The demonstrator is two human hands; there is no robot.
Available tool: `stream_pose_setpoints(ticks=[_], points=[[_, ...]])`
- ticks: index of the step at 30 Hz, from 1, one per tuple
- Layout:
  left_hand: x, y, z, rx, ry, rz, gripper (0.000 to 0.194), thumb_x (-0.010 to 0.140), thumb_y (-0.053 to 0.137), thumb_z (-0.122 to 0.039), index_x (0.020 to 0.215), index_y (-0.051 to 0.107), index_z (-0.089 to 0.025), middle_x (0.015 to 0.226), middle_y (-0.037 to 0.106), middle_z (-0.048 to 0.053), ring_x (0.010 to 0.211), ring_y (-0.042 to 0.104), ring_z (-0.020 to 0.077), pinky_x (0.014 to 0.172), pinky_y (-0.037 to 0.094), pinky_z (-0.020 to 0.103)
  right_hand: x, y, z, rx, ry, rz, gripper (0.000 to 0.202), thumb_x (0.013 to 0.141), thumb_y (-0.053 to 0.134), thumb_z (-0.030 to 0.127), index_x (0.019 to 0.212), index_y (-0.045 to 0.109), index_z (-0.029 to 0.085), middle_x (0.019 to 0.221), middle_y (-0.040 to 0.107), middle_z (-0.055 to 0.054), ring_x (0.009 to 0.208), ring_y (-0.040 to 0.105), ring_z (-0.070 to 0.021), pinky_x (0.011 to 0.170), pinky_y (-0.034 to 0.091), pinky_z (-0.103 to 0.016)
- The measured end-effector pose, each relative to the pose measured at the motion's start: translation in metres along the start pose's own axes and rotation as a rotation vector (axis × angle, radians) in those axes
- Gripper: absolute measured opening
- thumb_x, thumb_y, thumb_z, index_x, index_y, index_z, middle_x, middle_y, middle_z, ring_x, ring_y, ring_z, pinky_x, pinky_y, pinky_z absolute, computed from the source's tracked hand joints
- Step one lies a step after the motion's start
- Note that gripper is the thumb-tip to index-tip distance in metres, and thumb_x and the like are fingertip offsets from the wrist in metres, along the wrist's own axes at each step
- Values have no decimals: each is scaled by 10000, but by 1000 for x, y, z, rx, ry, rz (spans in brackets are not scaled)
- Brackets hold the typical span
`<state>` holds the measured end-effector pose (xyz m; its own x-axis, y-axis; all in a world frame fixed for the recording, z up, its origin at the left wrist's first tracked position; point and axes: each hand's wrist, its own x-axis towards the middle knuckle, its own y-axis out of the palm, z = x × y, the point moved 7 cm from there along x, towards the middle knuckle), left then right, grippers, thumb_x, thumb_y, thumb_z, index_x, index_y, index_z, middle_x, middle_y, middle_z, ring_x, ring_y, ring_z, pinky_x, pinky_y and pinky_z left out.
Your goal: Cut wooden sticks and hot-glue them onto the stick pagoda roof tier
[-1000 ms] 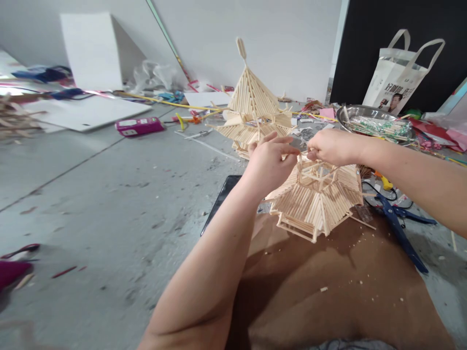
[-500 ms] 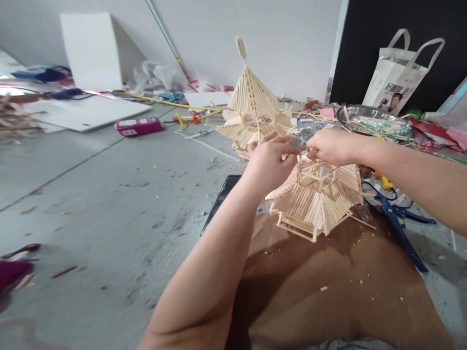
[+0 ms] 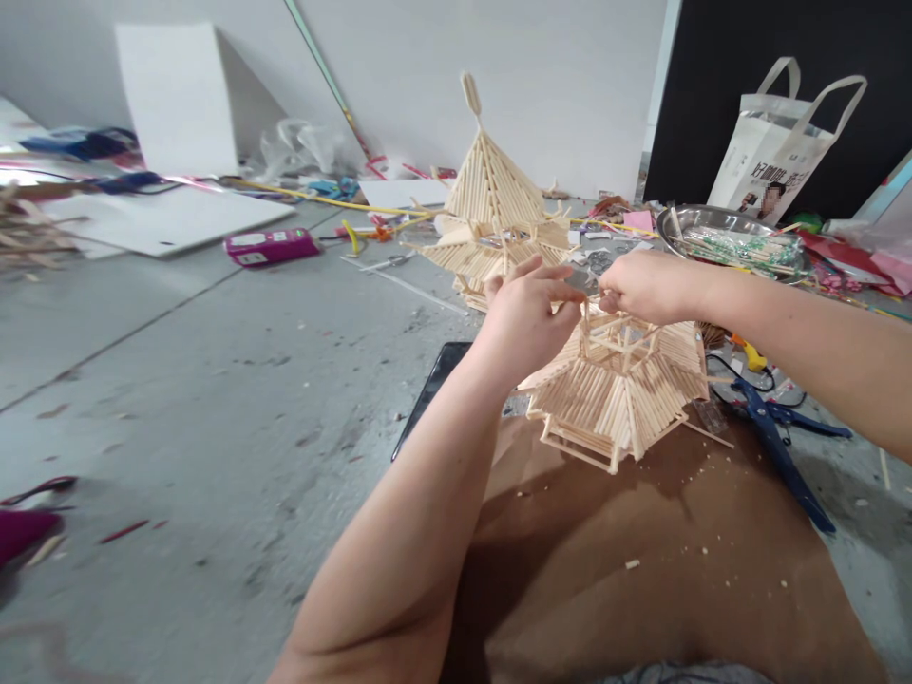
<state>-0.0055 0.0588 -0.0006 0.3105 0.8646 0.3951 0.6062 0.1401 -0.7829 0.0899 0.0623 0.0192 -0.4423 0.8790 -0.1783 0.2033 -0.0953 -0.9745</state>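
Note:
A low, many-sided roof model (image 3: 619, 399) built of thin wooden sticks sits on brown paper (image 3: 641, 570). My left hand (image 3: 531, 313) reaches to its upper left edge, thumb and forefinger pinched at the top of a short upright stick (image 3: 585, 328). Just to the right, my right hand (image 3: 645, 285) is closed above the model's back rim, its fingertips close to the same stick. Whatever those curled fingers hold is hidden. Behind the left hand stands a taller stick pagoda (image 3: 488, 190) with a pointed roof, its lower part partly covered by the hand.
Blue cutting pliers (image 3: 776, 437) lie right of the model, near a yellow-handled tool (image 3: 751, 354). A metal bowl (image 3: 676, 242) of wrapped sticks and a white bag (image 3: 773, 152) stand behind. A dark phone-like slab (image 3: 427, 389) and a magenta box (image 3: 272, 247) lie left.

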Motion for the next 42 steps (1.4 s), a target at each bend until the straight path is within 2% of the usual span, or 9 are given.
stream_pose_setpoints(ticks=[8, 18, 23, 28, 32, 38, 42], points=[[-1, -1, -1, 1, -9, 10, 283, 735, 449, -196, 807, 716, -255, 1173, 630, -6, 1267, 393, 300, 1022, 285, 523, -1, 0, -1, -4, 10, 12, 284, 800, 442, 224, 927, 679, 133, 859, 673, -130, 766, 588, -197, 566, 325, -272], [-2, -2, -5, 21, -31, 51, 303, 737, 432, -208, 836, 715, -249, 1210, 607, -3, 1283, 367, 294, 1035, 260, 504, -2, -1, 0, 17, 19, 22, 265, 776, 439, 176, 877, 681, 132, 874, 673, -125, 768, 587, -194, 569, 329, -270], [-3, -2, -4, 72, -33, 62, 311, 759, 420, -217, 871, 708, -258, 1269, 561, 18, 1301, 328, 326, 1010, 200, 610, -3, -3, 1, 18, 11, 16, 279, 797, 440, 234, 900, 679, 131, 828, 664, -123, 725, 573, -182, 557, 310, -268], [-5, -5, -4, 129, 21, 0, 262, 764, 456, -219, 843, 703, -258, 1246, 577, 38, 1284, 345, 356, 972, 197, 664, -7, -6, 2, 57, -12, 14, 286, 823, 416, 275, 829, 672, 149, 727, 636, -90, 636, 531, -155, 539, 304, -266], [-9, -11, -10, 147, 51, -43, 257, 778, 456, -214, 888, 686, -251, 1243, 576, 68, 1278, 341, 375, 953, 202, 681, -12, -8, -9, 111, 32, -12, 254, 816, 414, 239, 764, 649, 157, 726, 634, -79, 637, 528, -157, 556, 332, -272], [-17, -5, -32, 151, 171, 14, 260, 829, 444, -210, 980, 651, -253, 1294, 525, 60, 1312, 286, 359, 994, 182, 643, -23, -7, -30, 315, 184, -60, 213, 818, 409, 207, 738, 604, 180, 783, 661, -65, 690, 564, -156, 606, 385, -273], [-19, 5, -38, 163, 216, 51, 261, 854, 452, -249, 1048, 626, -260, 1335, 481, 75, 1331, 239, 363, 1006, 155, 644, -25, 1, -30, 425, 182, -54, 183, 822, 421, 213, 765, 592, 178, 822, 663, -63, 682, 563, -145, 602, 401, -270]])
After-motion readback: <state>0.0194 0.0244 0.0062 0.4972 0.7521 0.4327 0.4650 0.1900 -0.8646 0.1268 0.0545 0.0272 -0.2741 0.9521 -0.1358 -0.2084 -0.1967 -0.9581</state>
